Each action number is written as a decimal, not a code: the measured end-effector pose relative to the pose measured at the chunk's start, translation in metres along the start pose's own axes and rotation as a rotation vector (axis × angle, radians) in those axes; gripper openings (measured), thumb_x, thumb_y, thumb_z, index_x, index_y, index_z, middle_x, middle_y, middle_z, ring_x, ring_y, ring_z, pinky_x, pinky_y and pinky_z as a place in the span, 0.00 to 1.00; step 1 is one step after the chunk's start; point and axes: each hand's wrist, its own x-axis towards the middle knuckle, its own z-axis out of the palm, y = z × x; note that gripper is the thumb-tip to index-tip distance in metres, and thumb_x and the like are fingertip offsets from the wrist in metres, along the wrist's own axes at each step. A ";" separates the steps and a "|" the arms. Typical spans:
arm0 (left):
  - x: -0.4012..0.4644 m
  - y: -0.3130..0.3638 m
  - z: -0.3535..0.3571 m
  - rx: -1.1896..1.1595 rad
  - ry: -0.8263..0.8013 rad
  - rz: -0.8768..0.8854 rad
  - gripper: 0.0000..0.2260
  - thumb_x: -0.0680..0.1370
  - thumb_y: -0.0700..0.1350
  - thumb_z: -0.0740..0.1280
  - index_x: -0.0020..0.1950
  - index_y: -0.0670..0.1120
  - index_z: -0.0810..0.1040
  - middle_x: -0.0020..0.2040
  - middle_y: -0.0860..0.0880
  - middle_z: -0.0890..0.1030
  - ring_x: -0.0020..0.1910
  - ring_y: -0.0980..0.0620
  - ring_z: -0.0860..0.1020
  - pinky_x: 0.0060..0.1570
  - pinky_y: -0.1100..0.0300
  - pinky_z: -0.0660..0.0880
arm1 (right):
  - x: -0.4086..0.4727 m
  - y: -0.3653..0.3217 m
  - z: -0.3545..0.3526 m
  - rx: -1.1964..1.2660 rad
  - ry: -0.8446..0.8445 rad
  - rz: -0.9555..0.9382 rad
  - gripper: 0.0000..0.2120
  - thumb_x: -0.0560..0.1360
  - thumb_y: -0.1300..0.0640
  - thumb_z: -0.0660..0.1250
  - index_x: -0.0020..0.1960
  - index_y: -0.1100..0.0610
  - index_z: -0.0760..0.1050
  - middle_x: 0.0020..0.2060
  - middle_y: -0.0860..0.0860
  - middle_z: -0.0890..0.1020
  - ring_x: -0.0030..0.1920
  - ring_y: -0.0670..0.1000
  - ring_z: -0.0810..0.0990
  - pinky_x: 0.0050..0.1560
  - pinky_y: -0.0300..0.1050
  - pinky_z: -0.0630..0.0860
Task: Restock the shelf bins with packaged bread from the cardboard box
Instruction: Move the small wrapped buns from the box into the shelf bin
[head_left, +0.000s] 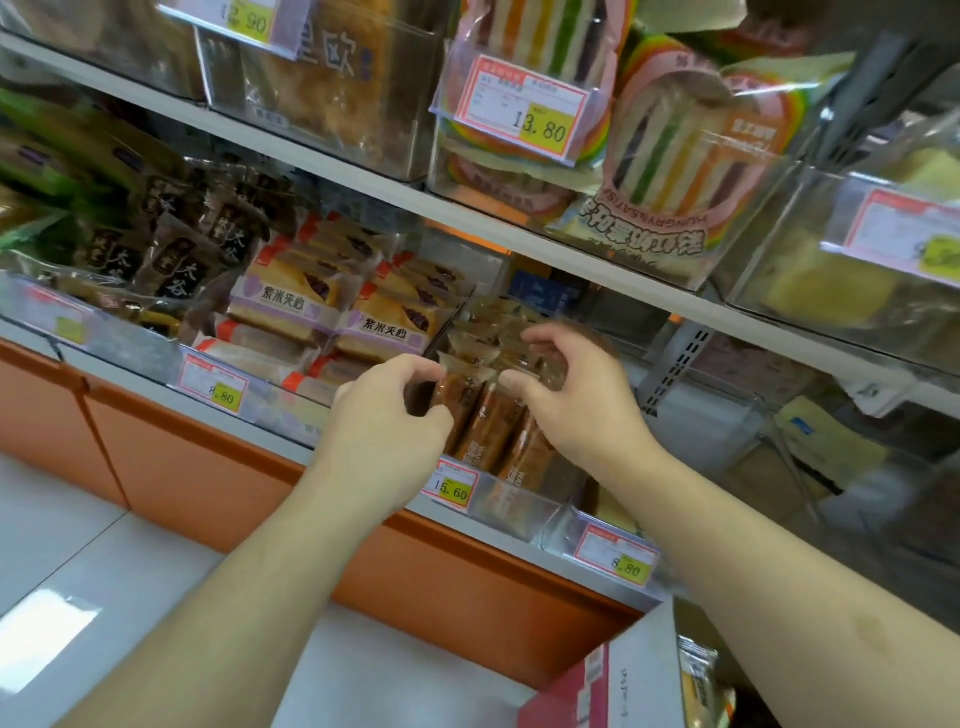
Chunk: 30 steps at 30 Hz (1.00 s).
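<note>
Left hand (387, 410): thumb and fingers curled, pinching top seam of brown bread packs (485, 415). Right hand (566, 387): fingers curled over same packs. Packs upright between both sets of fingertips, inside clear shelf bin (524, 506) tagged 15.60; cardboard box (610, 686) well below wrists

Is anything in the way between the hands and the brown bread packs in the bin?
No. The left hand and right hand already touch the tops of the brown bread packs standing in the clear bin; nothing visible lies between them.
</note>
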 end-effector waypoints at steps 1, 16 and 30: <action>-0.003 0.003 0.002 0.014 -0.015 0.024 0.16 0.79 0.48 0.69 0.65 0.62 0.78 0.61 0.56 0.80 0.63 0.53 0.76 0.55 0.56 0.76 | -0.011 0.003 -0.012 -0.003 0.011 -0.006 0.23 0.78 0.45 0.75 0.71 0.43 0.76 0.64 0.39 0.80 0.64 0.40 0.75 0.61 0.36 0.71; -0.133 0.091 0.096 0.212 -0.520 0.390 0.15 0.80 0.54 0.70 0.66 0.57 0.78 0.61 0.60 0.81 0.61 0.59 0.79 0.63 0.53 0.78 | -0.259 0.121 -0.152 -0.050 0.000 0.285 0.11 0.77 0.54 0.74 0.58 0.45 0.79 0.49 0.40 0.84 0.51 0.43 0.83 0.54 0.48 0.82; -0.167 0.066 0.135 0.418 -0.744 0.253 0.34 0.72 0.59 0.78 0.76 0.61 0.69 0.67 0.61 0.78 0.63 0.61 0.77 0.62 0.53 0.79 | -0.270 0.143 -0.078 0.062 -0.419 0.500 0.45 0.75 0.48 0.79 0.83 0.43 0.57 0.67 0.51 0.81 0.66 0.54 0.80 0.58 0.44 0.76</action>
